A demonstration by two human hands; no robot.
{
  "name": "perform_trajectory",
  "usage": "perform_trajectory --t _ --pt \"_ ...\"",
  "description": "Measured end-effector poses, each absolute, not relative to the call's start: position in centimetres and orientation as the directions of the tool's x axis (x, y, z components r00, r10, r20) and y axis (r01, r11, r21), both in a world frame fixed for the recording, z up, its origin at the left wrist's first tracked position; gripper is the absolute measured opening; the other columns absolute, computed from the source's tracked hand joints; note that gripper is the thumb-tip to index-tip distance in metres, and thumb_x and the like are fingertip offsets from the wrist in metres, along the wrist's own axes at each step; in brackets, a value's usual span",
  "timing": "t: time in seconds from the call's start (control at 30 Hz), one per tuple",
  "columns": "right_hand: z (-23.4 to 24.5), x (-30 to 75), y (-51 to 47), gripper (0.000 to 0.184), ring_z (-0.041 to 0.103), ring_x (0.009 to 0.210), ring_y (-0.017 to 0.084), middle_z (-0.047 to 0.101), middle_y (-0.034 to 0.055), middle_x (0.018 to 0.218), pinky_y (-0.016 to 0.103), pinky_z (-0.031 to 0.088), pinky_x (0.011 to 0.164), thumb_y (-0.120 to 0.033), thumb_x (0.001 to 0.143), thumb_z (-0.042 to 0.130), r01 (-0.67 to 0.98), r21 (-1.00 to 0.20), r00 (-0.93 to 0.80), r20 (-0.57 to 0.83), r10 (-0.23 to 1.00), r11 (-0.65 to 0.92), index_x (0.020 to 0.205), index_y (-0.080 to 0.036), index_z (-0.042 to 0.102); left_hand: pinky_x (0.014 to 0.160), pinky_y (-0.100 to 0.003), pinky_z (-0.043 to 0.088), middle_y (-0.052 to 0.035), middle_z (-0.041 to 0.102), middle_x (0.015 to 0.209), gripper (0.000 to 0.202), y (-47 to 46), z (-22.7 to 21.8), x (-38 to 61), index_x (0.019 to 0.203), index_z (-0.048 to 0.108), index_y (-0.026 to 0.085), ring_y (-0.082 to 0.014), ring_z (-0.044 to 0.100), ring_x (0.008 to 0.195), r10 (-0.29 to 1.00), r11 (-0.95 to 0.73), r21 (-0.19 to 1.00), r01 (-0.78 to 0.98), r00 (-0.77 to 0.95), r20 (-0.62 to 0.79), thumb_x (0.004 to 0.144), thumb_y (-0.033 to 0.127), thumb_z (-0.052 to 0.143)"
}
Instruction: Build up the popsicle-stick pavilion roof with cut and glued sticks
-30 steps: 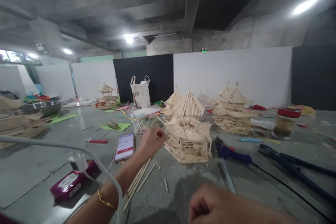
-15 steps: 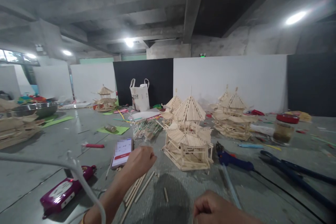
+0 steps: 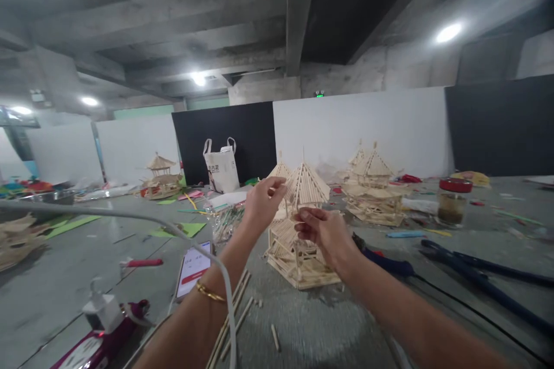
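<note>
A stick-built pavilion model (image 3: 305, 184) with a pointed roof stands on the table in front of me. My left hand (image 3: 265, 199) is raised at the left side of its roof, fingers loosely bent and apart, with nothing visible in them. In front of the model's upper tier is my right hand (image 3: 322, 233), thumb and fingertips pinched together. Whatever is in that pinch is too small to make out. Both hands cover parts of the model. Thin wooden sticks (image 3: 238, 314) lie by my left forearm, and a short stick piece (image 3: 276, 337) lies nearer me.
More stick pavilions (image 3: 374, 190) stand behind. To the right are a blue-handled glue gun (image 3: 389, 262), dark blue pliers-like handles (image 3: 480, 277) and a red-lidded jar (image 3: 452, 202). On the left lie a phone (image 3: 194, 268) and a purple power strip (image 3: 99, 346); a white cable (image 3: 173, 225) arches across.
Both hands have risen from the table to the pavilion model, the left moving up and right, the right moving up and forward. The view has shifted slightly.
</note>
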State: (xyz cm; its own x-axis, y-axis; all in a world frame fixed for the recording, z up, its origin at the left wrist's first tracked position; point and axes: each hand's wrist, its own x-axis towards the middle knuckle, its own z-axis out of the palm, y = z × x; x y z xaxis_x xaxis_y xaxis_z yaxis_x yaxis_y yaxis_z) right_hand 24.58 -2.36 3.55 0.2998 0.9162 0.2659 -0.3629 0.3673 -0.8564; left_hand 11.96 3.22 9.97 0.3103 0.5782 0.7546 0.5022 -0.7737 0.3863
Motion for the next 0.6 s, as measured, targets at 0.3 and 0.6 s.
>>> perform_trajectory --t 0.3,0.6 --pt "3.4 24.2 -1.2 0.005 0.057 0.051 0.007 0.062 -0.0026 0.065 0.019 0.049 0.049 -0.011 0.084 0.059 -0.539 -0.754 0.297 0.246 0.923 0.375 0.079 -0.010 0.060 0.063 -0.024 0.045 -0.0001 0.069 0.079 0.021 4.1 11.3 14.7 0.089 0.066 0.020 -0.0147 0.063 0.071 0.567 -0.781 0.373 0.501 0.317 0.760 0.077 0.035 0.059" --pt "3.4 24.4 -0.8 0.010 0.056 0.051 0.007 0.063 -0.0025 0.064 0.019 0.048 0.049 -0.010 0.082 0.062 -0.563 -0.718 0.285 0.297 0.911 0.410 0.072 -0.010 0.059 0.080 -0.028 0.043 -0.0044 0.067 0.087 0.033 5.0 12.7 15.8 0.104 0.064 0.018 -0.0181 0.060 0.089 0.532 -0.774 0.332 0.539 0.269 0.803 0.077 0.038 0.061"
